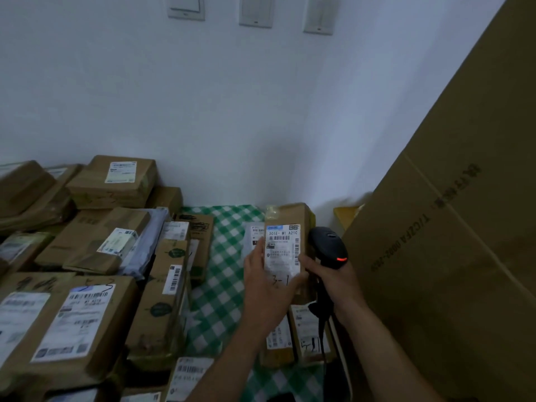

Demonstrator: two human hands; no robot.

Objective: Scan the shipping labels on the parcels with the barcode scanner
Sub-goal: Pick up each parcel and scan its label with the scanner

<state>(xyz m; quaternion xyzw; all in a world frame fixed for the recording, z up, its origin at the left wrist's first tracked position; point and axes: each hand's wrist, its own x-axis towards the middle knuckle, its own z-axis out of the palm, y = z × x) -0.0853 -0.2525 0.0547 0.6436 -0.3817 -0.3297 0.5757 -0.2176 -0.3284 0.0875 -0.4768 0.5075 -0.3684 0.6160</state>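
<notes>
Mid-scan step: L hand gripping parcel, R hand clenching scanner at its 3 o'clock; nxt prob needing muzzle swung onto label.

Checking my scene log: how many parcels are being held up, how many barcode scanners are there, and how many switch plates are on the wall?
Held parcel: 1
Barcode scanner: 1
Wall switch plates: 3
Total: 5

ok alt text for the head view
Left grip holds up a small brown parcel, label facing the camera; right grip holds a black barcode scanner beside it. Labelled parcels lie left on a green checked cloth, a big cardboard box right.
</notes>
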